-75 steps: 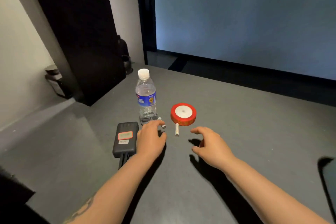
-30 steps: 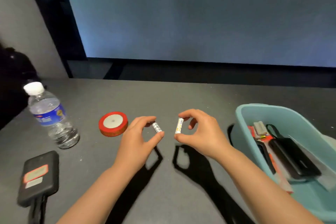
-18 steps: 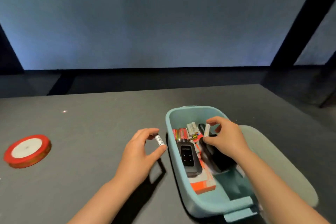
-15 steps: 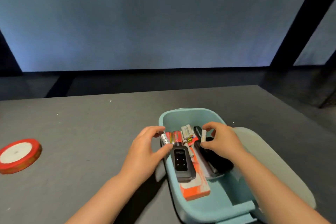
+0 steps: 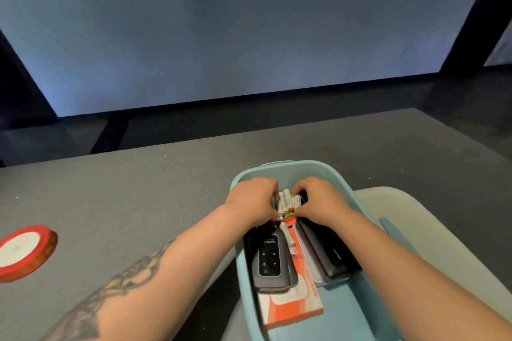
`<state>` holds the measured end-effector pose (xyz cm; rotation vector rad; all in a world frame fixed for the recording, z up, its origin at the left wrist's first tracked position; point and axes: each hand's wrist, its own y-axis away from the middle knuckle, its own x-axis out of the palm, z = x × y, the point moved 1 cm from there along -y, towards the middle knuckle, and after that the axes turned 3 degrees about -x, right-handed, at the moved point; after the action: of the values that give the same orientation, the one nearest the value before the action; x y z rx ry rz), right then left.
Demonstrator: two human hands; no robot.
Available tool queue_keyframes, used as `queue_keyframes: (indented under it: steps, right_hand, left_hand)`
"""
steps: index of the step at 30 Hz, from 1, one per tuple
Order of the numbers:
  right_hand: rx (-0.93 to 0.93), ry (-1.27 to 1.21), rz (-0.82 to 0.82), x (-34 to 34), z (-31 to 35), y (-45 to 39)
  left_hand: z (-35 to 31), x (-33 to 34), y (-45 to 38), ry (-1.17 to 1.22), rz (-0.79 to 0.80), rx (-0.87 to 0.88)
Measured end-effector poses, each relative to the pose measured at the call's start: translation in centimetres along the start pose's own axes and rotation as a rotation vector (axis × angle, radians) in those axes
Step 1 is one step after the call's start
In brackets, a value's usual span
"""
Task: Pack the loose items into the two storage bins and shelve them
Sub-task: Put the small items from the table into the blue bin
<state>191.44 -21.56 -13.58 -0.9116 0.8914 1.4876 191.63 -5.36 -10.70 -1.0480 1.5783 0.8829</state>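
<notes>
Small white cylindrical batteries now reach the far end of the teal plastic bin, left hand and right hand both curled over them, exact pinch hidden.

Both bare forearms stretched forward and converging, backs of the hands up. Left hand knuckles raised, fingers curled down and inward, tips hidden beneath the palm. Right hand mirrored just beside it, fingers bent down likewise, thumb tucked toward the left hand. Narrow gap between the two hands. Dark tattoo along the outer left forearm. Whether either hand pinches anything: not visible.
</notes>
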Motion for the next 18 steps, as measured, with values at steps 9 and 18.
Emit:
queue_keyframes:
  steps: [9, 18]
  right_hand:
    - [-0.045, -0.174, -0.229, -1.7, 5.6, 2.9]
    - [-0.542, -0.323, 0.019, 5.9, 26.7, 6.5]
  left_hand:
    - [1.5, -0.7, 4.8, 0.396, -0.330, -0.040]
    - [18.0, 0.8, 20.4, 0.754, -0.702, -0.654]
